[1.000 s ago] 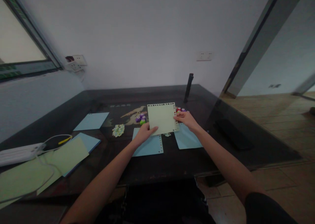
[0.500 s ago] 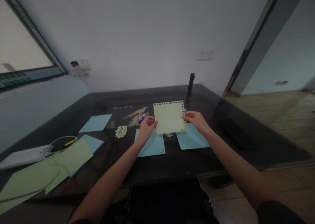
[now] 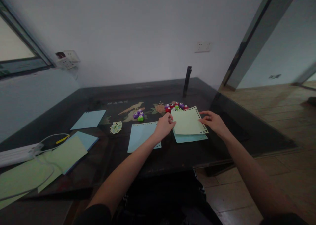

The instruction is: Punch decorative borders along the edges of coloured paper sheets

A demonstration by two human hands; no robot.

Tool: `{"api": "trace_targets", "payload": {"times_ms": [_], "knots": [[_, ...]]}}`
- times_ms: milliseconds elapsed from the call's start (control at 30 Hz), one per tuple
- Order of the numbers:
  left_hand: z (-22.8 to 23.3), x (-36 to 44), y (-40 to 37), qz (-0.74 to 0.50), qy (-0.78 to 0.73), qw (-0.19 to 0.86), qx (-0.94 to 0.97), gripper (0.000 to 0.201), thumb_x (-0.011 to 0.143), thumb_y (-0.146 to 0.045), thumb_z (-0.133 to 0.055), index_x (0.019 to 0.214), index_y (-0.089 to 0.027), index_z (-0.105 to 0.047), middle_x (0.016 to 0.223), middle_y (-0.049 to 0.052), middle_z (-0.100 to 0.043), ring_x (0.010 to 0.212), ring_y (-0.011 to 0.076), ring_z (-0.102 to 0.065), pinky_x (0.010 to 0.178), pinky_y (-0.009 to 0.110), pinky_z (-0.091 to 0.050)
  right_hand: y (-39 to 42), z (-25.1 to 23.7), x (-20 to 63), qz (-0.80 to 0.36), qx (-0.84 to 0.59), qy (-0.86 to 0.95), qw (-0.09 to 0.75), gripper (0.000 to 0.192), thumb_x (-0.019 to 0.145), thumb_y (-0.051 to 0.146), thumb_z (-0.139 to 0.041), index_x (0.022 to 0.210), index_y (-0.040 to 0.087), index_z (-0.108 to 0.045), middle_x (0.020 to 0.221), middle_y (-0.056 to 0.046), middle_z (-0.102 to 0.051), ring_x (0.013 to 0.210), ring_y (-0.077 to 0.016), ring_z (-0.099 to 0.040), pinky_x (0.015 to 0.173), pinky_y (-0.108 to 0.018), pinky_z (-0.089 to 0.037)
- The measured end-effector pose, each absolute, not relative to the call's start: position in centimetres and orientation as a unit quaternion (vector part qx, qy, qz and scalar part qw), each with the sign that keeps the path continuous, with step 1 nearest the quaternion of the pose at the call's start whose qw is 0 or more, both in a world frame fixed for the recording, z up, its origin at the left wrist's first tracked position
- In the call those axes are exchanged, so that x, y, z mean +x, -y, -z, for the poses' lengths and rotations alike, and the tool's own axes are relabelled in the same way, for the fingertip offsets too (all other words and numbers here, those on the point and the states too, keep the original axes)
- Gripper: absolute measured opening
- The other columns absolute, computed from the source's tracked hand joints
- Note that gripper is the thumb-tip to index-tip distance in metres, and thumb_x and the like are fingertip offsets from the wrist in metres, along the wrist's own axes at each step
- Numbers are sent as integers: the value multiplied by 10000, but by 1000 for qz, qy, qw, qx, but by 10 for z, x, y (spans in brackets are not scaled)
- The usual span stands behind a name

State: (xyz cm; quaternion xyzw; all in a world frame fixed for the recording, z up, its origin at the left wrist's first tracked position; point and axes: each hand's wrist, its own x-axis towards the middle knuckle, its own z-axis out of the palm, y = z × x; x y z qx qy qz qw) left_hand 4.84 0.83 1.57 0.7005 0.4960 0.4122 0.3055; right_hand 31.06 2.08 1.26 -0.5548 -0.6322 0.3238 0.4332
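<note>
Pinch grip, at least on one side: the left hand [image 3: 165,123] has thumb and curled fingers closed on the plain left edge of a pale green sheet [image 3: 187,122], while the right hand [image 3: 212,122] is at the opposite edge with thumb and finger looking slightly apart, so I can't tell if it's really gripping or just steadying. The sheet sits right of middle, toward the front edge of the table [image 3: 177,157], over a blue sheet [image 3: 191,139] that peeks out on the near side; can't say whether the two touch. Handling-wise I'd guess next to no weight, bendy but springy like thin card, not very slippery, easy to crease. Those punched holes along the far and right edges look like the tear-prone bits, so I'd hold the plain left or near edge, fingers flat. Hard-to-see stuff: the green sheet covers most of that blue one and clips the front of the bead cluster [image 3: 176,106] behind it. Left forearm crosses a second blue sheet [image 3: 141,136]. Toward the table's right edge, a flat black object [image 3: 237,127] melts into the dark surface, no clue what it is. Near the left front corner, green papers [image 3: 19,182] and a white power strip [image 3: 16,155] run out of frame.
</note>
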Motion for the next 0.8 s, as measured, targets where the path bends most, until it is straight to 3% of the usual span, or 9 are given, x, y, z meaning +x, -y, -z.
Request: {"api": "trace_targets", "payload": {"times_ms": [300,800], "knots": [[-8,56,6,-260,-567,260,737,153,730,-209,-624,827,-201,-507,678,-19,-628,649,145,-601,642,249,-427,-12,17,317,-255,-574,682,375,362,708,355,-607,1013,160,-598,597,17,-565,536,-141,-517,531,-262,-394],[-7,59,10,-194,-568,210,772,160,757,-190,-589,881,-204,-488,756,13,-662,736,188,-628,670,276,-436,-14,21,312,-162,-602,720,305,245,731,266,-581,957,183,-631,631,11,-589,580,-145,-543,575,-258,-408]]}}
